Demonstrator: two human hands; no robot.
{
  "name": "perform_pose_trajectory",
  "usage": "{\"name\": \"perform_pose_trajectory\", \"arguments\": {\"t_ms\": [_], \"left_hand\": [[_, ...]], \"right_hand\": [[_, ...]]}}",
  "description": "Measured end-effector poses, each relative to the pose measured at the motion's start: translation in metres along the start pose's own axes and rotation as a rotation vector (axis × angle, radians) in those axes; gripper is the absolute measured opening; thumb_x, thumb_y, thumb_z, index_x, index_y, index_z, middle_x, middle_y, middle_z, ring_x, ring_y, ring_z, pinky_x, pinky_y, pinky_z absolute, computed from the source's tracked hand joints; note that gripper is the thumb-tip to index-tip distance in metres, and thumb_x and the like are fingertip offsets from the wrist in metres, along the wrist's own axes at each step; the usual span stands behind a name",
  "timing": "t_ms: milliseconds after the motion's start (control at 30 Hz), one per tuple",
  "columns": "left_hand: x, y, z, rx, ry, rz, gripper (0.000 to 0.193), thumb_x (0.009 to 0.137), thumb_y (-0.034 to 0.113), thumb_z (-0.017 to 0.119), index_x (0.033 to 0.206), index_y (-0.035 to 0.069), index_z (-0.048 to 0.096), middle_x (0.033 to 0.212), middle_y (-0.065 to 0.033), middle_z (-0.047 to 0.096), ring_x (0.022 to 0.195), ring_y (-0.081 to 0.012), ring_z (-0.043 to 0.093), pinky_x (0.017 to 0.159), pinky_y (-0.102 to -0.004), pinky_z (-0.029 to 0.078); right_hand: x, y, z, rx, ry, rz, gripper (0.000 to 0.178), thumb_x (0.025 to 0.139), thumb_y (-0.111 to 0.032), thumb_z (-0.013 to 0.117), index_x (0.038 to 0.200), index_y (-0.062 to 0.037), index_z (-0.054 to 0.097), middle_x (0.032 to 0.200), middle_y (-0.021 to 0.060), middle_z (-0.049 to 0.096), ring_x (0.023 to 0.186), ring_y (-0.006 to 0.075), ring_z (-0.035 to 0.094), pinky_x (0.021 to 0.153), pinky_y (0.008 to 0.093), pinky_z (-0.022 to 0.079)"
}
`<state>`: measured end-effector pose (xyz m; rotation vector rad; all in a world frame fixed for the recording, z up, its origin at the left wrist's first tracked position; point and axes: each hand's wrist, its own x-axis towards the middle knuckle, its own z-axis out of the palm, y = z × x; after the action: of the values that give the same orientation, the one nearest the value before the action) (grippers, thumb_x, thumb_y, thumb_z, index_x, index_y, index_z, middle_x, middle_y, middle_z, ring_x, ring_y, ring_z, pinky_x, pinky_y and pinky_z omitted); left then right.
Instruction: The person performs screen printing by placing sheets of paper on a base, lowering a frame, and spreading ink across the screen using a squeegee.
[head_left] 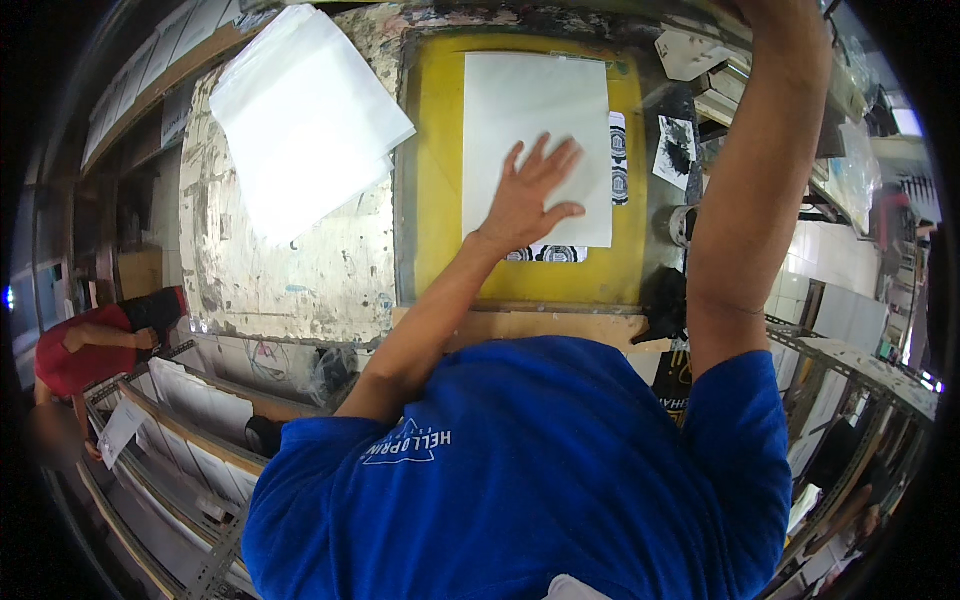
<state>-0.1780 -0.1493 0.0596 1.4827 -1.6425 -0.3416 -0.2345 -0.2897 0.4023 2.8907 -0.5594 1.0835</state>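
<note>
My left hand (530, 197), slightly blurred, is over a white sheet of paper (535, 100), palm down with its fingers spread. The sheet lies on a yellow panel (440, 200) with a grey border. Black-and-white printed patterns (618, 160) show past the sheet's right side and below its lower edge. My right arm (750, 200) stretches up along the right side. At the top edge my right hand (765, 8) is mostly cut off, near a bar-like edge (715, 12); its fingers are hidden.
A stack of white sheets (310, 120) lies on the stained table (290, 300) at left. A small ink-blotted card (674, 152) is right of the panel. Racks with papers (190, 430) stand lower left, near another person in a red shirt (85, 345). Metal shelving (860, 360) is at right.
</note>
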Motion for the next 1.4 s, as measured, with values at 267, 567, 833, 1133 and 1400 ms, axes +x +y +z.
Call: {"name": "perform_pose_trajectory", "arguments": {"t_ms": [267,567,833,1133,1400], "left_hand": [[-0.037,0.074,-0.143,-0.833,0.912,-0.376,0.127,0.06,0.008,0.099,0.161,-0.003,0.023,0.132,-0.0126,0.06,0.119,-0.0246,0.062,0.103,-0.0369,0.053],[-0.191,-0.017,-0.068,-0.177,0.49,-0.592,0.101,0.056,0.009,0.097,0.146,-0.001,0.053,0.145,-0.0176,0.056,0.131,-0.0303,0.054,0.111,-0.0438,0.044],[-0.193,-0.015,-0.065,0.269,0.368,-0.61,0.093,0.053,0.023,0.097,0.138,0.006,0.063,0.154,-0.0203,0.044,0.14,-0.0399,0.038,0.115,-0.0507,0.033],[-0.195,-0.013,-0.068,0.219,0.378,-0.603,0.093,0.055,0.023,0.095,0.141,0.007,0.062,0.155,-0.0229,0.041,0.139,-0.0422,0.037,0.116,-0.0507,0.032],[-0.198,-0.014,-0.068,0.227,0.355,-0.62,0.09,0.057,0.024,0.093,0.14,0.004,0.062,0.152,-0.0248,0.045,0.137,-0.0422,0.041,0.113,-0.0509,0.035]], "right_hand": [[-0.133,-0.032,0.044,-0.02,-0.06,0.005,0.064,0.063,-0.009,0.085,0.125,-0.0225,0.076,0.088,0.0111,0.069,0.075,0.0294,0.065,0.069,0.0377,0.054],[-0.278,-0.034,0.156,0.263,-0.363,0.206,0.065,0.073,-0.019,0.082,0.136,-0.0228,0.067,0.085,0.0083,0.057,0.078,0.0291,0.056,0.079,0.0432,0.043],[-0.286,-0.026,0.204,0.09,-0.52,0.307,0.08,0.062,-0.01,0.08,0.139,-0.0222,0.062,0.108,0.0086,0.057,0.11,0.0283,0.053,0.096,0.0491,0.034],[-0.198,0.085,0.295,-0.024,-0.255,0.187,0.078,0.06,-0.013,0.074,0.137,-0.0248,0.064,0.109,0.006,0.06,0.109,0.0265,0.054,0.096,0.0484,0.035],[-0.126,0.164,0.349,-0.045,-0.228,0.096,0.079,0.066,-0.018,0.074,0.143,-0.0278,0.06,0.115,0.0069,0.064,0.109,0.0287,0.057,0.094,0.0499,0.036]]}}
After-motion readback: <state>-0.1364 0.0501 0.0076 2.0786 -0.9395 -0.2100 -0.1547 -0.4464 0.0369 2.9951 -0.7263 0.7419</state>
